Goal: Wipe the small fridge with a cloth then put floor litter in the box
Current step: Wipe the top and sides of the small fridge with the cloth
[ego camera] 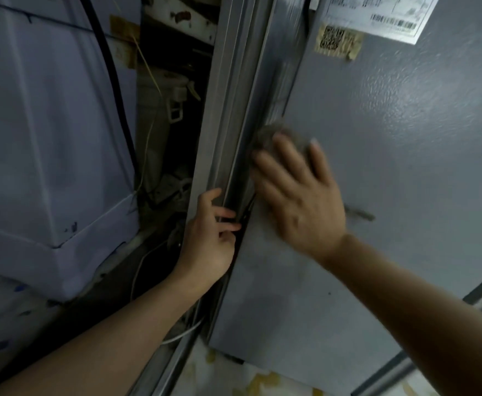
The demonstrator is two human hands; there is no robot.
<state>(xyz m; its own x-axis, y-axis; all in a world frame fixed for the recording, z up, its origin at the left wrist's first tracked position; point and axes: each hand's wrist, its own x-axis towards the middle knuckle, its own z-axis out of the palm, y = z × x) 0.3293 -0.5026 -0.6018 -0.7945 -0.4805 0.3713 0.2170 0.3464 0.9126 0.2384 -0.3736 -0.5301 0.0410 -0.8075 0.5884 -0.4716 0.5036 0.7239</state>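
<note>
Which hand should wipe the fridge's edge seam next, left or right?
Right. The right hand already presses the cloth on the fridge panel beside the seam. The left hand holds no cloth; its fingers curl round the edge, seemingly steadying it.

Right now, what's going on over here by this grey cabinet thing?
A person is wiping the small fridge. The right hand presses a grey cloth flat against the fridge's grey panel, close to its left edge; the hand is motion-blurred. The left hand grips that edge, fingers curled into the gap beside the door seal. Labels sit near the panel's top. No box is in view, so the litter step appears not yet begun.
</note>
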